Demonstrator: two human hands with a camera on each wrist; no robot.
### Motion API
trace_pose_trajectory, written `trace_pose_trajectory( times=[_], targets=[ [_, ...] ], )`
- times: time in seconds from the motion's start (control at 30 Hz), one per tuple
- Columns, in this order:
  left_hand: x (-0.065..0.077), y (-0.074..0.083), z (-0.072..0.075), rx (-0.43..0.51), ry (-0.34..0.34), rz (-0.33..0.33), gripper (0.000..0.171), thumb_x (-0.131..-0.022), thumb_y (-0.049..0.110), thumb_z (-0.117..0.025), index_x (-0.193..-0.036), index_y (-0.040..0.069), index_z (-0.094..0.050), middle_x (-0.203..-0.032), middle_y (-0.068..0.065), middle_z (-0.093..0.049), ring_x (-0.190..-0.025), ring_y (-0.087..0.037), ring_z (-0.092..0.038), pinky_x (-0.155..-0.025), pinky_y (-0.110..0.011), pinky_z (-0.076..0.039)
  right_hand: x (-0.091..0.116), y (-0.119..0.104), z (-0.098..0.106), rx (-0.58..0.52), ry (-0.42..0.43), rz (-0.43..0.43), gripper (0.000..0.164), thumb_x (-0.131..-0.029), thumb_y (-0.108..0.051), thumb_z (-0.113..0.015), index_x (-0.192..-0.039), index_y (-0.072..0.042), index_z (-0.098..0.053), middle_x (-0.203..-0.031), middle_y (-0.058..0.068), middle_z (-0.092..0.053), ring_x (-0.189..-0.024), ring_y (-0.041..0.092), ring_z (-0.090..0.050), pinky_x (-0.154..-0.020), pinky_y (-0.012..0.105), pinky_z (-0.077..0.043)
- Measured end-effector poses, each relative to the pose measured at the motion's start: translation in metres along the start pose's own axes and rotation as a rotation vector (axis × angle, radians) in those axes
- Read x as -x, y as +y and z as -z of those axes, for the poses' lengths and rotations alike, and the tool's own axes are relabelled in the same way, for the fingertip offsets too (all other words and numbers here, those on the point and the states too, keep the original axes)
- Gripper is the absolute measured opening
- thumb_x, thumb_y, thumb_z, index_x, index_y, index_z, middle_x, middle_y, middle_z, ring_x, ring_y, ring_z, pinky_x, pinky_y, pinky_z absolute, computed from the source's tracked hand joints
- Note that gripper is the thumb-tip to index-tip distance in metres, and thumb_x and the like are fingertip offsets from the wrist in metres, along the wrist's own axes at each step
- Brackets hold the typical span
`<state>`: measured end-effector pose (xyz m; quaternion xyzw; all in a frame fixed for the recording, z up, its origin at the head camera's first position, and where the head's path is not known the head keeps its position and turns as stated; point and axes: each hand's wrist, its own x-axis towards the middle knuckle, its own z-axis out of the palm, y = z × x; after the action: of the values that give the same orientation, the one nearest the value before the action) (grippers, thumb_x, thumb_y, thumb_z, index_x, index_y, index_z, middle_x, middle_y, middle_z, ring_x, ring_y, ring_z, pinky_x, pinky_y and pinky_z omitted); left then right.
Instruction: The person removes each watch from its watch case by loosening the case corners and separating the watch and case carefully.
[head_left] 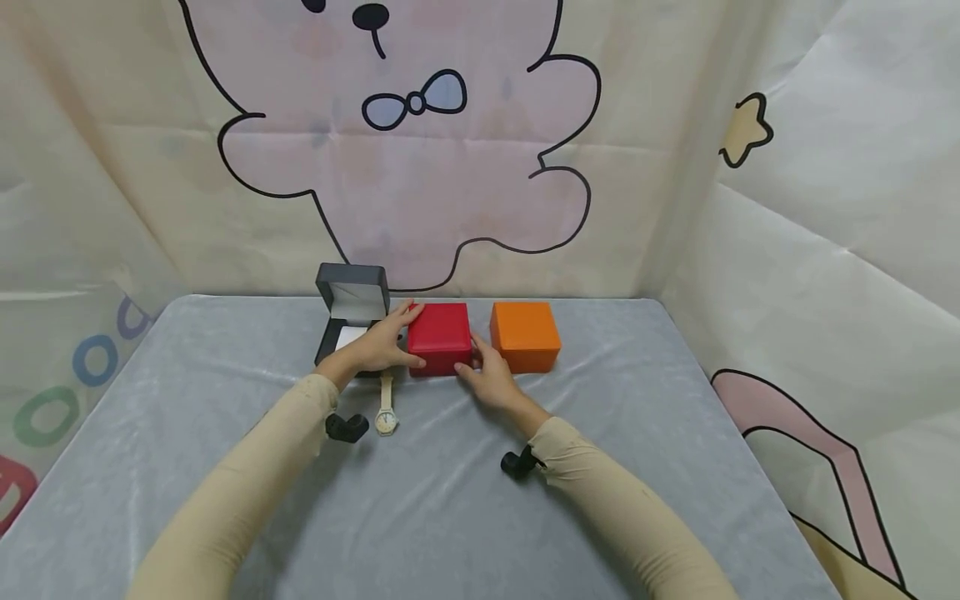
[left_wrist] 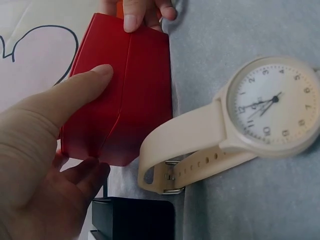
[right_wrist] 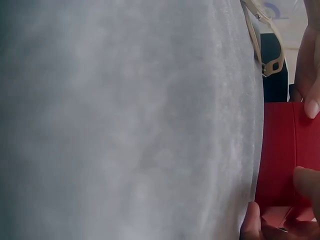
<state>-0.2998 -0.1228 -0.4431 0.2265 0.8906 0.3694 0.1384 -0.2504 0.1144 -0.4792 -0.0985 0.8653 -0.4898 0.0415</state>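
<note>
Sleeves: nearest, stretched out over the cloth
Red box: lid down, right between both hands
Left hand: gripping its left side
Right hand: holding on at its right
Watch: on the cloth, nearer than the red box

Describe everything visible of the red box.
The red box has smooth, leather-like surfaces, rounded edges and a seam; its lid is closed. It sits level on the grey cloth between the open dark box and the orange box. The left hand and right hand grip opposite sides, thumbs on its front.
</note>
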Motion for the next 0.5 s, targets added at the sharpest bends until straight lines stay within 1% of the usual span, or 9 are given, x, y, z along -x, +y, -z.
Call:
trace_pose_trajectory(
  times=[0.13,0.27,0.4,0.5],
  targets=[
    [0.0014,0.0004,-0.0012,0.024,0.007,0.011,0.105,-0.082,0.023,-0.084,-0.162,0.008,-0.018,-0.170,-0.020,-0.003,-0.155,-0.043,-0.019,-0.116,-0.057,-0.038,-0.0001,-0.0025,-0.0008,0.032,0.007,-0.007,0.065,-0.097,-0.011,-0.067,-0.155,-0.002,-0.038,-0.126,0.017,-0.067,-0.099,0.023,-0.056,-0.087,0.030,-0.045],
    [0.0017,0.0003,-0.0013,0.031,0.013,0.043,0.104,-0.082,0.024,-0.085,-0.162,0.011,-0.020,-0.171,-0.018,-0.006,-0.154,-0.042,-0.024,-0.115,-0.054,-0.041,-0.0008,-0.0047,-0.0011,0.044,0.002,-0.021,0.065,-0.096,-0.012,-0.068,-0.154,0.000,-0.039,-0.130,0.018,-0.067,-0.101,0.024,-0.058,-0.090,0.033,-0.048],
    [0.0006,0.0011,0.0003,0.015,0.031,0.077,0.104,-0.079,0.026,-0.087,-0.161,0.013,-0.025,-0.171,-0.015,-0.011,-0.152,-0.041,-0.029,-0.115,-0.056,-0.040,-0.0028,-0.0063,-0.0006,0.046,-0.003,-0.035,0.068,-0.095,-0.012,-0.070,-0.153,0.001,-0.038,-0.138,0.019,-0.063,-0.113,0.027,-0.063,-0.101,0.038,-0.053],
    [-0.0015,0.0017,0.0017,0.011,0.045,0.078,0.103,-0.077,0.029,-0.087,-0.160,0.013,-0.028,-0.171,-0.014,-0.014,-0.149,-0.040,-0.035,-0.115,-0.056,-0.041,-0.0040,-0.0072,0.0007,0.035,0.008,-0.047,0.068,-0.094,-0.011,-0.071,-0.153,0.003,-0.039,-0.143,0.019,-0.059,-0.126,0.029,-0.062,-0.105,0.042,-0.052]
  ],
)
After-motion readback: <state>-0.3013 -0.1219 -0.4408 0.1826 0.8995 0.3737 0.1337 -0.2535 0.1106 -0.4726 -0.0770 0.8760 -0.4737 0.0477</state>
